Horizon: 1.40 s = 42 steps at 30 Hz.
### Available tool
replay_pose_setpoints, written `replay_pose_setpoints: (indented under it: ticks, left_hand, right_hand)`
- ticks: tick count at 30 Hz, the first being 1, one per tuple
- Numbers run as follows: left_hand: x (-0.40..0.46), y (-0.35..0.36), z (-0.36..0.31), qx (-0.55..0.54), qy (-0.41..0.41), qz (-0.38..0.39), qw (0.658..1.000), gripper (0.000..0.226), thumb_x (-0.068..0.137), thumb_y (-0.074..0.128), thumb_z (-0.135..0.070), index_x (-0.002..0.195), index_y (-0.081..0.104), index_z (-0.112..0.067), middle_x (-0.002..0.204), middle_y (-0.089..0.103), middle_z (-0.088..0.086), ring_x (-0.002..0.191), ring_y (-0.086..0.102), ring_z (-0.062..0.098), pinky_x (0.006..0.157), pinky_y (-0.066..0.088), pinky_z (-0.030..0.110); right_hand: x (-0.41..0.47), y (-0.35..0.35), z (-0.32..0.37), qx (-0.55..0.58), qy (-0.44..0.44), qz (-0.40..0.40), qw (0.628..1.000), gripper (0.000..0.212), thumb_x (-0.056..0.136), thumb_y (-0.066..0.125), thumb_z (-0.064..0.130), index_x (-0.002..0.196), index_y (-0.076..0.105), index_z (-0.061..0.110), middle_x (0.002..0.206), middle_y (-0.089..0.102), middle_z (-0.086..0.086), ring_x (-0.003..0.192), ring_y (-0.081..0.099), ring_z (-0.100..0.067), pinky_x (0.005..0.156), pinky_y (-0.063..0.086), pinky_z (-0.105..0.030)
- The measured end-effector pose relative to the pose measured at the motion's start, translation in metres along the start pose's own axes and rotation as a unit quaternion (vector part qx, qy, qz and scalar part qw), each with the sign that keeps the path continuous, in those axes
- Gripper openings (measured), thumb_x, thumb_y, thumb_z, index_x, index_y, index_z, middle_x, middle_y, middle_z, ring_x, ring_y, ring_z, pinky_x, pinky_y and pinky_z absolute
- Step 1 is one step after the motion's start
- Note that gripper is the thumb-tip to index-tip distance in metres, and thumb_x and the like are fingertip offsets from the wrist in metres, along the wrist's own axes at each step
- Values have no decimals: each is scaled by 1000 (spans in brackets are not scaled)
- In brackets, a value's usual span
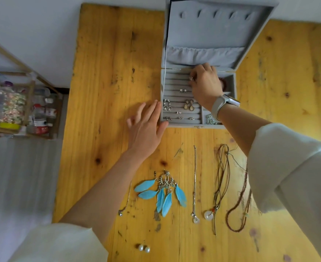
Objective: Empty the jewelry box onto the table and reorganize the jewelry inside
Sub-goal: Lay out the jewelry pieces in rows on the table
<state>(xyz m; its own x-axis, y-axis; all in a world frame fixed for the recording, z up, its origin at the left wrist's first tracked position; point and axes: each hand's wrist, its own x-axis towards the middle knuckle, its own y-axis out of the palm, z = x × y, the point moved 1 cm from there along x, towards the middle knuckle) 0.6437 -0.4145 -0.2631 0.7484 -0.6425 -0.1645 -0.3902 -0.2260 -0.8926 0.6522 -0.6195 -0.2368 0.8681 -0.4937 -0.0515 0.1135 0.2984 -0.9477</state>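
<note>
Your right hand (pixel 206 83) pinches a ring (pixel 191 78) over the far slots of the open box (pixel 199 126); your left (pixel 146 125) rests flat beside it. Necklaces (pixel 194 182) lie near; earrings (pixel 188 105) remain inside.

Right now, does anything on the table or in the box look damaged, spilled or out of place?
Nothing stands out. The jewelry box sits square and open, and the feather earrings, necklaces and pearl earrings lie in tidy rows.
</note>
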Motion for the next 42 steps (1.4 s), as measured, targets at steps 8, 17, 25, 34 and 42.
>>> replay_pose_setpoints:
  ticks: [8,17,25,34,42]
  left_hand:
    - [1,-4,-2,11,-7,7,1000,58,95,30,-48,147,13,-26,154,14,-12,141,5,17,105,11,39]
    - [-21,-11,-7,-47,-17,-42,998,52,92,50,-37,140,38,-21,150,30,-2,139,18,24,105,17,51]
    - [-152,7,-2,-60,-17,-78,995,41,84,43,-31,116,61,-13,122,56,5,113,50,25,96,30,40]
    - [-241,29,1,37,-1,-30,999,36,85,43,-25,110,65,-12,120,60,5,113,49,20,89,32,41]
    - [-244,37,3,89,-1,6,996,37,78,65,-13,115,62,-12,126,56,8,117,50,26,94,32,47]
  right_hand:
    - [-6,-3,-5,63,12,21,998,19,89,53,12,105,57,4,114,55,-16,108,47,-31,84,39,-36]
    - [-55,-21,11,202,25,-26,979,9,85,60,9,93,62,6,91,63,-7,83,58,-22,76,48,-33]
    - [-272,4,29,282,66,134,948,5,82,66,10,87,65,9,82,60,4,72,55,-12,67,46,-22]
    - [-364,44,32,214,42,192,957,6,83,62,14,88,65,10,91,63,-3,88,56,-22,69,46,-30]
    - [-367,45,30,207,-1,179,962,13,85,59,12,96,63,5,97,60,-10,92,55,-27,69,52,-42]
